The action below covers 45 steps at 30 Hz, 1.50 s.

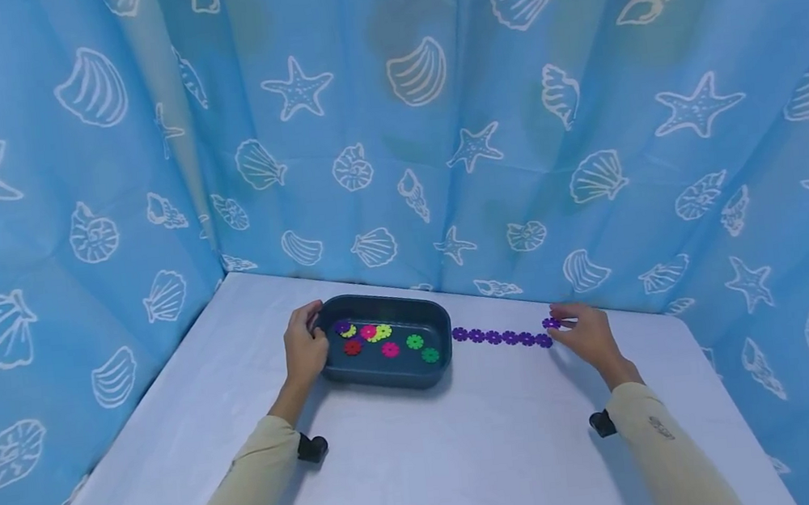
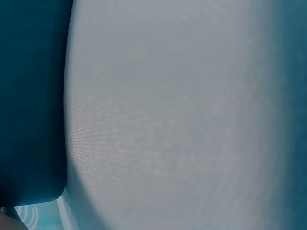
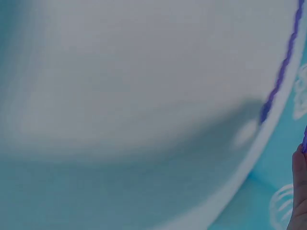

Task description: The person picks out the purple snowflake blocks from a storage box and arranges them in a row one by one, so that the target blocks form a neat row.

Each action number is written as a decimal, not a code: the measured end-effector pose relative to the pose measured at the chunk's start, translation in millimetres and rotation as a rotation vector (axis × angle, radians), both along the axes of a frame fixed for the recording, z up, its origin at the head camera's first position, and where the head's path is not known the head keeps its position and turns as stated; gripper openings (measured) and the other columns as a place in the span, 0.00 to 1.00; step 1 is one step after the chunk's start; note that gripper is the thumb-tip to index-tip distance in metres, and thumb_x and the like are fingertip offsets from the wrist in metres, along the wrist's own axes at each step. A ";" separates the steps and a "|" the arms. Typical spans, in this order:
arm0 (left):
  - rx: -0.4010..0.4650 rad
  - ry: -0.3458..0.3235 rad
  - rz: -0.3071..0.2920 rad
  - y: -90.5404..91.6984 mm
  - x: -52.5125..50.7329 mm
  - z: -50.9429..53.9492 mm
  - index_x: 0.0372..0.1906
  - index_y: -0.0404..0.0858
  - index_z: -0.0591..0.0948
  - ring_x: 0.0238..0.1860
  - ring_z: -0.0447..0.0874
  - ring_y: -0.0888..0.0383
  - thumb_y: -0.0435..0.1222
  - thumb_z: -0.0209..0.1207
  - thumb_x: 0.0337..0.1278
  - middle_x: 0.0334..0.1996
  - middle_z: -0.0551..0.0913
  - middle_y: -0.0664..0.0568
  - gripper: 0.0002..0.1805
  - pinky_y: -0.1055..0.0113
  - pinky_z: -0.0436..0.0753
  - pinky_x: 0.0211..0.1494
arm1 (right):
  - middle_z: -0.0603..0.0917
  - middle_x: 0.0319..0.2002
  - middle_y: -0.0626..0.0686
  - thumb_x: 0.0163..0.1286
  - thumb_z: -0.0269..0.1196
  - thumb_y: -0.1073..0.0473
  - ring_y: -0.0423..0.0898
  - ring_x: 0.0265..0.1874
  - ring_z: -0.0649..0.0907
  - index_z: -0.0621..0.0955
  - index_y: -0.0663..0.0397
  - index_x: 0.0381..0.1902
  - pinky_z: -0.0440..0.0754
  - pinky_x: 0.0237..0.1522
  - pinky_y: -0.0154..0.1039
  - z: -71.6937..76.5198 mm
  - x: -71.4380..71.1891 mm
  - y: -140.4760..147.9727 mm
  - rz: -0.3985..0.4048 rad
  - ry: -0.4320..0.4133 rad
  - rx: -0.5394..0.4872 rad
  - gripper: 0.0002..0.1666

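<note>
A dark blue-grey plastic basin (image 1: 387, 380) stands at the back of the table, and my left hand (image 1: 305, 350) grips its left end. In the left wrist view the basin's wall (image 2: 31, 100) fills the left side, with a bit of that hand in the lower corner. My right hand (image 1: 588, 338) pinches a purple flower-shaped disc (image 1: 551, 323) between thumb and fingers, just above the right end of a row of purple notched discs (image 1: 494, 337). That row runs rightward from the basin. The right wrist view shows the row (image 3: 280, 74) edge-on and part of the hand (image 3: 299, 187).
Inside the basin lie several loose flower discs: red (image 1: 352, 347), pink (image 1: 390, 350), green (image 1: 415, 341), yellow and purple (image 1: 342, 326). A white cloth covers the table (image 1: 468, 458). Blue shell-patterned curtains (image 1: 378, 125) close off the back and sides.
</note>
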<state>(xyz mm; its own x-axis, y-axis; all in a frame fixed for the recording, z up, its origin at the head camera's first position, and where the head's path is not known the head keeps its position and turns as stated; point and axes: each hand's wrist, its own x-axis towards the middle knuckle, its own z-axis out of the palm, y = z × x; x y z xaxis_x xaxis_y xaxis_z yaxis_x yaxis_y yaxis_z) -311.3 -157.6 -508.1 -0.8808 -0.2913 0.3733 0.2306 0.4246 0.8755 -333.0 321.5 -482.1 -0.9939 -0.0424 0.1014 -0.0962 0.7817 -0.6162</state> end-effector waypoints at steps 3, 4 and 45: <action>-0.001 0.006 0.003 -2.4 0.3 0.0 0.60 0.28 0.74 0.63 0.73 0.49 0.16 0.46 0.56 0.57 0.74 0.40 0.25 0.65 0.72 0.69 | 0.78 0.57 0.65 0.64 0.66 0.61 0.63 0.58 0.77 0.74 0.63 0.63 0.79 0.58 0.56 -8.7 3.7 10.6 -0.040 -0.040 0.014 0.30; -0.002 0.006 0.002 -2.8 0.2 0.1 0.60 0.28 0.74 0.63 0.73 0.49 0.16 0.46 0.56 0.57 0.74 0.40 0.25 0.65 0.72 0.69 | 0.78 0.57 0.65 0.64 0.66 0.61 0.63 0.58 0.76 0.74 0.63 0.63 0.78 0.58 0.57 -11.1 4.8 12.8 -0.047 -0.051 0.014 0.30; -0.013 0.010 -0.035 -3.3 -2.7 -3.9 0.60 0.28 0.73 0.63 0.72 0.49 0.16 0.45 0.54 0.57 0.73 0.40 0.26 0.66 0.71 0.69 | 0.79 0.57 0.62 0.66 0.64 0.62 0.62 0.59 0.76 0.75 0.60 0.62 0.80 0.57 0.56 -10.0 -5.8 -7.7 -0.002 -0.017 -0.015 0.27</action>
